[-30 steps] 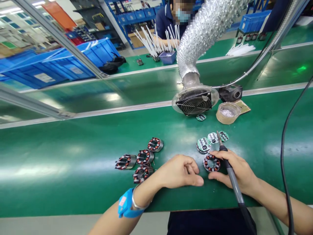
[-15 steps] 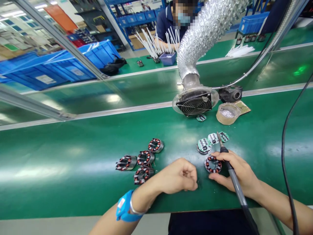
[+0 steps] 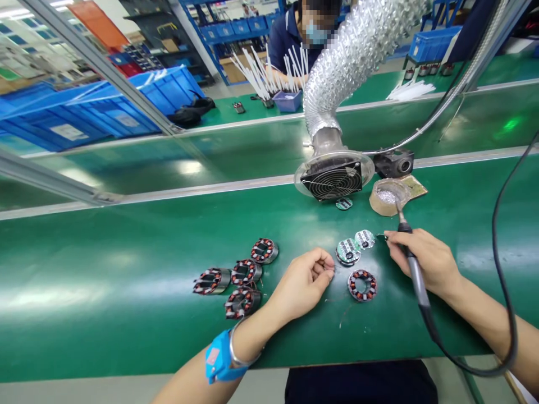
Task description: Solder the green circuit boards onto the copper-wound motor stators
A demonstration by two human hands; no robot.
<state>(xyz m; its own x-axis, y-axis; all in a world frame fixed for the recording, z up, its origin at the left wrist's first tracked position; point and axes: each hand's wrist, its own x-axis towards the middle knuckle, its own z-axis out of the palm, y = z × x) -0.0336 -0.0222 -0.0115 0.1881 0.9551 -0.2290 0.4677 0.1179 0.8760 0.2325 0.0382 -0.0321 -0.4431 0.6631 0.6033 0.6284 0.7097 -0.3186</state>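
**Soldering iron tip at the pot, 1 stator lying loose between the hands**

Head view: the right hand (image 3: 423, 259), at the right of the frame, is closed around the soldering iron (image 3: 415, 269). The iron's tip reaches up to the rim of the round solder pot (image 3: 381, 203) in the upper right of the bench. The left hand (image 3: 304, 282), low in the centre, is curled, with thumb and fingertips (image 3: 328, 273) pinched narrow; whether they grip anything I cannot tell. Between the 2 hands, touched by neither, a wound stator (image 3: 362, 284) lies flat on the green bench (image 3: 126, 292). Just above it lie 2 round circuit boards (image 3: 348, 251). Left of the left hand sits a cluster of 4 stators (image 3: 246, 271). An extractor fan (image 3: 332, 179) stands beside the pot. A blue wrist strap (image 3: 219, 356) circles the left wrist.
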